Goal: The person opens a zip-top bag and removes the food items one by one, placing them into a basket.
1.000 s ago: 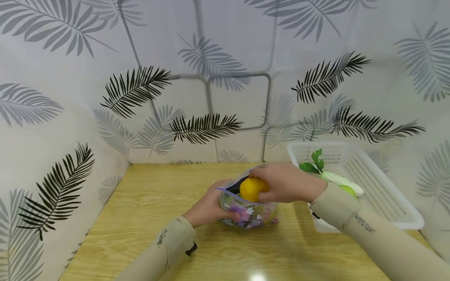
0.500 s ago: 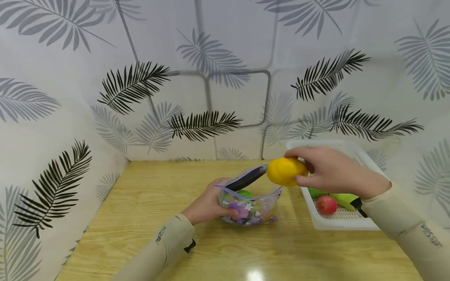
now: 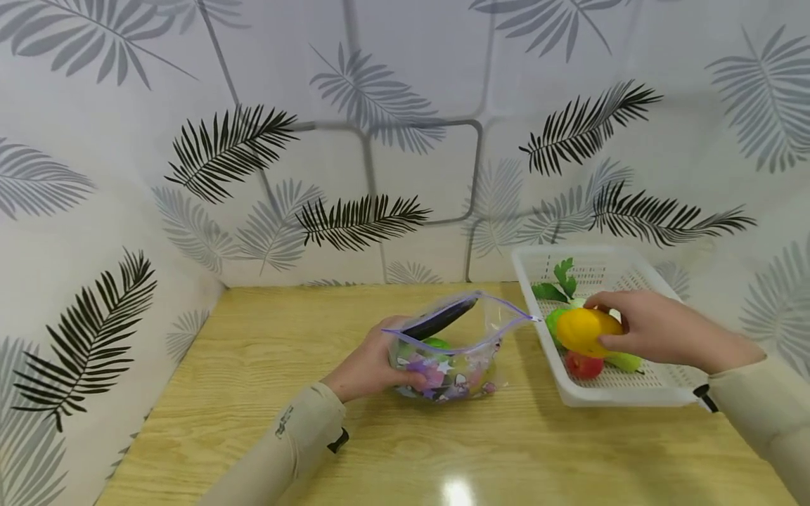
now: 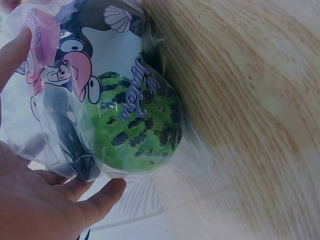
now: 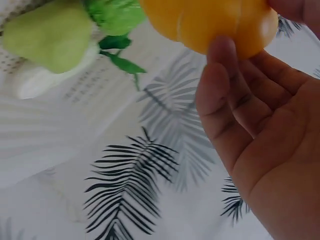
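Note:
My left hand [image 3: 370, 362] grips the left side of a clear printed zip bag [image 3: 455, 369], thumb in front. The bag's mouth gapes, its purple zip edge spread wide. A long dark eggplant [image 3: 439, 320] pokes up at the opening, and a small green-striped watermelon [image 4: 135, 125] shows through the plastic in the left wrist view. My right hand [image 3: 664, 330] holds a glossy, lobed yellow bell pepper [image 3: 585, 332] between thumb and fingers, over the left part of a white plastic basket [image 3: 661, 395]. The right wrist view shows fingertips against the pepper [image 5: 210, 22].
Inside the basket are a red apple [image 3: 583, 365], a green leafy sprig [image 3: 563, 281], a light green pear [image 5: 50, 35] and a white oblong piece [image 5: 55, 80]. A wooden table [image 3: 380, 450] lies below; a leaf-print curtain [image 3: 405, 140] hangs behind.
My right hand has drawn the yellow pepper out of the bag's mouth and carried it right, over the basket. My left hand keeps its hold; the bag's mouth now gapes wider.

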The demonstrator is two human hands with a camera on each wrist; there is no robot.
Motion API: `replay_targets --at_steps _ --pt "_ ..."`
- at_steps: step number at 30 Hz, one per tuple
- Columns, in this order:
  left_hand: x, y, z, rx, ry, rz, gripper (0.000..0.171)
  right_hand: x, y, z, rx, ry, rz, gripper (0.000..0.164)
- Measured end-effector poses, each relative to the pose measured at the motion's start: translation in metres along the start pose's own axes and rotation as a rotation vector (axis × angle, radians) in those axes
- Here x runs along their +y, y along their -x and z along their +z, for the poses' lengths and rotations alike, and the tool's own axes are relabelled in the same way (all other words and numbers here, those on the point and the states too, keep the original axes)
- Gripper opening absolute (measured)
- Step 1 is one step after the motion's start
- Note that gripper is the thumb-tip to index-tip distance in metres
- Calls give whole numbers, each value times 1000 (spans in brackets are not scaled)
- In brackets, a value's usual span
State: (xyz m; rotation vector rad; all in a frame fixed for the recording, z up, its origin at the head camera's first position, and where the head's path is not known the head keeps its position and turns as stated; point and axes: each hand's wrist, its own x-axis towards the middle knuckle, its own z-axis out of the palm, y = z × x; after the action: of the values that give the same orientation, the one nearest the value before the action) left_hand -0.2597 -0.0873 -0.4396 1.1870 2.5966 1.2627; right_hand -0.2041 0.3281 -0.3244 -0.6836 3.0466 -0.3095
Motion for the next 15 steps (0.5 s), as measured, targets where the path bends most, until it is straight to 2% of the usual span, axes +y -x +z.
replay_targets --at_steps 3,7,10,15 --pt "-2 0 -1 -1 8 -3 85 10 7 11 -57 8 16 40" --pt "-4 -1 -1 0 14 -8 84 15 12 23 -68 15 -8 38" --pt "-4 0 -1 1 10 -14 83 17 13 30 -86 -15 -9 39" --pt "-3 0 0 -8 4 -16 85 20 13 40 -199 -99 6 38"
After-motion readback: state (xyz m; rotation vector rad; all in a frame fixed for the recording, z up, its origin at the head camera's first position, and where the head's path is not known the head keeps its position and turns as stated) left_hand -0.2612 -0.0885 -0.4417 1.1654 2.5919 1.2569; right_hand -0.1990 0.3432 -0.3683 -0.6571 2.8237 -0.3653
